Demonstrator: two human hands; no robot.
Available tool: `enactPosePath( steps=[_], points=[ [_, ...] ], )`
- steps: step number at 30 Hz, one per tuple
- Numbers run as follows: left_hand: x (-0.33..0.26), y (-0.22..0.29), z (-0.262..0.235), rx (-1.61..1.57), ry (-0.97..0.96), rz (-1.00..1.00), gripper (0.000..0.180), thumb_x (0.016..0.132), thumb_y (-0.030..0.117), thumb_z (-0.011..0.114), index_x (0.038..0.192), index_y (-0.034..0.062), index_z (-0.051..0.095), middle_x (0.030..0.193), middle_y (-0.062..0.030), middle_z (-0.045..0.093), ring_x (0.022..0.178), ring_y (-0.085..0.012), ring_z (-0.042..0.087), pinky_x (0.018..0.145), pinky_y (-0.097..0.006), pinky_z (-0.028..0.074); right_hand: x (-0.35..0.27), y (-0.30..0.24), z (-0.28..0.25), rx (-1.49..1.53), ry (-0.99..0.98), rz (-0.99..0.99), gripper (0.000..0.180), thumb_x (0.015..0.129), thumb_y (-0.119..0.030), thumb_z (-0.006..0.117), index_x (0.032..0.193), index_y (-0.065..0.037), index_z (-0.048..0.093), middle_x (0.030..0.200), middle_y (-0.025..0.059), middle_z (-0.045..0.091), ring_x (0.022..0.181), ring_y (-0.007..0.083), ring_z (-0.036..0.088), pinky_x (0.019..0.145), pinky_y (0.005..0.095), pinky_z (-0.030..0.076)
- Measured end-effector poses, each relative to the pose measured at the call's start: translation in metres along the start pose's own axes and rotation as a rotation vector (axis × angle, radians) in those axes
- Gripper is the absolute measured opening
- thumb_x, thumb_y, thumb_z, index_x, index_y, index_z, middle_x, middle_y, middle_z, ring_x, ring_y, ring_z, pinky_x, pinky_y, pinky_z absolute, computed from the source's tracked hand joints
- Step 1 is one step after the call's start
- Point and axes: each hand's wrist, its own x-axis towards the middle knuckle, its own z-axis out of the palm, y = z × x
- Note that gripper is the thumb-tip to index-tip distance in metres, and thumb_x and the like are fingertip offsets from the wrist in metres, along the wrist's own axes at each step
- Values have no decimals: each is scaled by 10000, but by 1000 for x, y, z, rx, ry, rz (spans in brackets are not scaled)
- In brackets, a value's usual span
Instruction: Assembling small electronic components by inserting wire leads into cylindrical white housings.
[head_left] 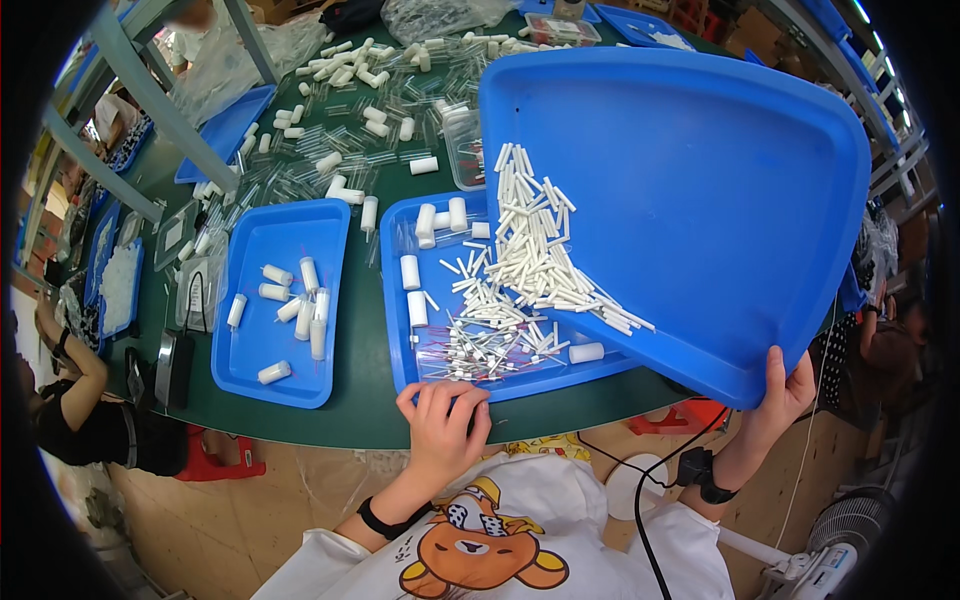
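Head view: a big blue tray [690, 200], smooth and slanting, bears slim white sticks [528, 245] along its left. It spreads toward eleven o'clock from the right grip [785, 392], clamped on its near corner. The left grip [443, 425] curls at seven o'clock on a lower blue tray [397, 300]; whether pinching, I cannot tell.

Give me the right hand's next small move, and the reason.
Probably tip the raised blue tray a little more steeply with the right hand: many white sticks lie bunched at the raised tray's left side, over the lower blue tray, with the left hand at its near edge.
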Motion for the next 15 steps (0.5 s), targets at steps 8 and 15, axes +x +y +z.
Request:
enactPosePath(
  steps=[8,15],
  points=[
    [-1,0,0,6,-2,-7,208,706,75,648,903,115,593,873,2,554,836,-182,527,837,-386,277,-1,0,-1,35,-27,1,148,894,-44,526,978,47,605,886,40,614,776,61,546,707,189,415],
    [-1,0,1,-2,-8,4,178,719,65,622,884,109,570,865,-9,543,840,-194,500,844,-388,264,-2,-5,7,33,31,30,114,873,-30,548,935,46,607,844,16,587,746,52,504,693,189,391]
  ],
)
